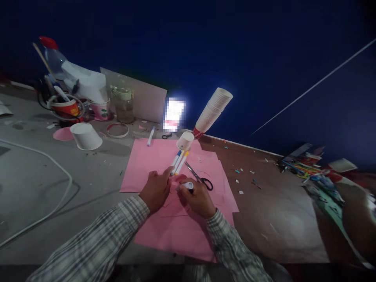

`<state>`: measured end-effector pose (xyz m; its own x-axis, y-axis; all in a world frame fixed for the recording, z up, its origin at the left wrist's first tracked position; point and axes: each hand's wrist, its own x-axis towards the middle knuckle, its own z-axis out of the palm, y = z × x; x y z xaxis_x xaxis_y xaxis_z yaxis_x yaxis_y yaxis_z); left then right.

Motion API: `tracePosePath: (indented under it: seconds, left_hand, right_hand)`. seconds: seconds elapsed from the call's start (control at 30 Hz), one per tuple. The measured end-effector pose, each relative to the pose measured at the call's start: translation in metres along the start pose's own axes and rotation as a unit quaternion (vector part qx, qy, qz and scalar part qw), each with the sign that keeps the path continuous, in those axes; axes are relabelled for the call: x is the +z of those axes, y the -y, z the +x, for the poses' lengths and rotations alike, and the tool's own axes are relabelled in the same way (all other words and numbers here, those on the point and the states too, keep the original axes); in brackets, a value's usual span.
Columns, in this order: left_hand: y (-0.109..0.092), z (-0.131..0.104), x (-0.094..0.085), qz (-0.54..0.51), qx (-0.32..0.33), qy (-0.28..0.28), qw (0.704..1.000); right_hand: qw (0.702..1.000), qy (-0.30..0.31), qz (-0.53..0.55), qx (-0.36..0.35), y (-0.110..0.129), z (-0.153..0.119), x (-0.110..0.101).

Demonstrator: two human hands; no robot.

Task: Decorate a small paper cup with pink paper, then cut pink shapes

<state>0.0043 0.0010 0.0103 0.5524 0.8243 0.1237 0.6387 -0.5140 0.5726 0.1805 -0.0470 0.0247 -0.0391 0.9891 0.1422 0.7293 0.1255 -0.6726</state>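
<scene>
Pink paper sheets (147, 164) lie stacked in front of me. My left hand (156, 190) rests on them, fingers stretched forward, pressing beside a small darker pink cut piece (176, 179). Closed around a white marker (187, 185) is my right hand (199, 199); the marker's tip is hidden by the fingers, over that pink piece. Just beyond my fingertips are several white markers with coloured ends (181, 162), side by side. Black-handled scissors (198, 178) lie partly spread to the right of them. An upturned white paper cup (185, 141) stands at the sheets' far edge.
A leaning stack of paper cups (214, 110) and a bright blurred screen (174, 113) stand behind. At left are another upturned cup (85, 136), a glass jar (123, 105) and a white cable (63, 170). Mixed craft supplies (317, 166) and another person's arm (360, 213) are at right.
</scene>
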Motion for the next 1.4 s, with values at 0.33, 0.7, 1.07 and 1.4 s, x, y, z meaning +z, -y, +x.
tracePosePath:
  seconds: [0.33,0.7,1.07,1.4]
  left_hand:
    - [0.003,0.0,0.002,-0.003,0.008,0.003,1.0]
    - [0.002,0.001,0.0,-0.01,0.013,0.009,1.0]
    - [0.007,-0.002,0.007,-0.011,0.039,-0.03,0.999]
    - [0.001,0.001,0.0,-0.007,0.018,0.005,1.0]
  right_hand:
    - [0.988,-0.075,0.133,-0.013,0.002,0.001,-0.015]
    - [1.0,-0.001,0.003,0.008,0.001,0.003,0.002]
    - [0.993,-0.06,0.096,-0.031,0.005,0.003,-0.003]
    - [1.0,-0.008,0.029,0.009,0.003,0.004,0.009]
